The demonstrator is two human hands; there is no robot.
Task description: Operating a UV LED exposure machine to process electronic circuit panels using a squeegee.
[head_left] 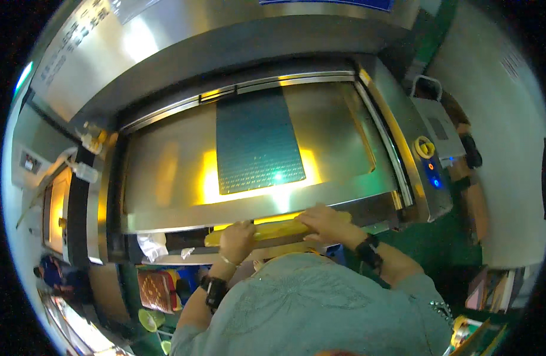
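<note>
A long yellow bar [272,231] runs along the front of a metal machine, close to my body; its material is hard to make out. Toward its left end, my left hand [238,238] is closed around it. My right hand [327,224] grips it further right, fingers bent over the top. Beyond both hands, a dark teal rectangular sheet with rows of fine marks [258,139] lies flat on the machine's steel bed [166,160]. Neither hand touches the sheet. Yellow light glows around its near end, with a greenish-white glare at its lower edge.
A metal hood [249,44] spans the back of the bed. On the right frame sit a yellow knob [424,147] and lit buttons [436,183]. White crumpled material [152,245] lies below the front left edge, above a red-brown patterned item [157,291]. A clear bottle [85,172] stands left.
</note>
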